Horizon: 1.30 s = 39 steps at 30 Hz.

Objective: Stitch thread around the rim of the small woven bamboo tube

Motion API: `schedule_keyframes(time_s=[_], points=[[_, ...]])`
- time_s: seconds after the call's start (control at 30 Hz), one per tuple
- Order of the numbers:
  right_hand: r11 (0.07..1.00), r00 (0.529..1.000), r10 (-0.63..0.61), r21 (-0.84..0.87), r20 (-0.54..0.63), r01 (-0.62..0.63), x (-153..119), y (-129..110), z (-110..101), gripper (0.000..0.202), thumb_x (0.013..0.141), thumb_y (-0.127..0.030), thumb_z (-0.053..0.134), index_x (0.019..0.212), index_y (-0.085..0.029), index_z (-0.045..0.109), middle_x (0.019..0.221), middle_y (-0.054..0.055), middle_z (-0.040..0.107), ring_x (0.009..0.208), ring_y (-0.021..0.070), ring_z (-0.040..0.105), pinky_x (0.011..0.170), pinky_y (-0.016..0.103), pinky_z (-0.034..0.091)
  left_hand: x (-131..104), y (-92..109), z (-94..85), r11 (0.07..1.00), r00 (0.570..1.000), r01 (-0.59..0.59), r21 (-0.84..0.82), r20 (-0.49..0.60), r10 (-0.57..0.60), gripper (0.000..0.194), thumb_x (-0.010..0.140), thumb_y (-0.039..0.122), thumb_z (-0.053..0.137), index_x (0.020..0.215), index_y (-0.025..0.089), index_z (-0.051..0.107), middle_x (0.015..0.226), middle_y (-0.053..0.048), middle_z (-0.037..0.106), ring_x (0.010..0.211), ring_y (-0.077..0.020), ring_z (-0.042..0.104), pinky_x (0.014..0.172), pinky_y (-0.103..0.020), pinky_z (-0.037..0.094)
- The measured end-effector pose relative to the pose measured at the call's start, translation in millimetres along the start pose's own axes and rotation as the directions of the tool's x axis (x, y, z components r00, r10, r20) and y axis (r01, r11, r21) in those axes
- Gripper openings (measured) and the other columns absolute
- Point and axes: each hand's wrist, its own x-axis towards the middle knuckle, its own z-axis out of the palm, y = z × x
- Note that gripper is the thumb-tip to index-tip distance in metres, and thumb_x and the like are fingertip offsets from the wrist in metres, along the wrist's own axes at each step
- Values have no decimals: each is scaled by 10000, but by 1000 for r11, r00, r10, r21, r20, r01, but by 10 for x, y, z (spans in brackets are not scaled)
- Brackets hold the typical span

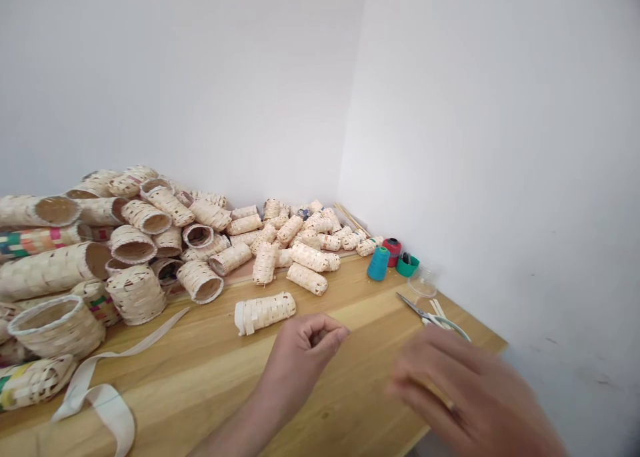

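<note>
My left hand point(305, 354) is over the wooden table point(210, 384), with thumb and forefinger pressed together in a pinch. Whatever lies between those fingertips is too small to make out. To the right, my right hand point(465, 390) is smeared by motion; its fingers look curled and pinched, and anything in them cannot be seen. Just beyond my left hand lies a small woven basket tube point(267, 312) on its side, a white band around its left end. Scissors point(430, 316) with pale handles rest beyond my right hand, beside some thin light strips point(439, 308).
Woven baskets point(136, 294) are heaped at the left, smaller woven tubes point(306, 278) at the back. A white ribbon point(113, 410) curls at front left. Blue point(379, 264) and red point(393, 250) thread cones, a green bowl point(407, 267) and a clear tub point(423, 284) stand by the wall.
</note>
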Motion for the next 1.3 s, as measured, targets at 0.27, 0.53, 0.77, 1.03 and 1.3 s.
schedule_keyframes(time_s=[0.27,0.53,0.77,1.03,1.3], points=[[952,989,-145,-268,19,144,327,68,222,313,993,-305,372,793,-217,597,742,57,599,664,222,558,558,345,414,-78,48,-18,981,996,-81,175,-10,84,299,792,372,541,703,131,695,538,27,420,516,-100,311,481,-214,217],[932,979,-199,-300,47,204,308,125,315,319,970,-188,388,710,-205,572,666,32,552,596,184,515,528,317,367,-109,-80,16,956,991,-134,260,17,134,277,837,316,522,711,154,707,543,18,483,508,-108,370,478,-215,240],[984,983,-122,-110,138,138,60,247,511,292,942,-147,361,835,-207,625,746,58,593,679,209,559,589,320,415,-152,-271,6,802,952,-299,517,110,284,231,865,247,530,738,183,712,690,-32,668,644,-162,564,591,-242,337],[557,924,330,751,192,-355,28,296,699,250,849,-386,593,737,-182,684,632,-2,564,563,130,505,516,241,422,-132,-298,-94,882,971,-236,408,57,233,257,890,238,483,735,165,675,666,-6,640,642,-155,560,587,-227,370],[940,951,-37,313,-308,138,145,214,771,204,877,-138,545,935,-233,716,776,43,686,684,173,614,589,288,481,-177,-319,-73,756,837,-544,364,303,457,270,917,207,453,692,170,597,657,11,609,631,-129,550,611,-216,367]])
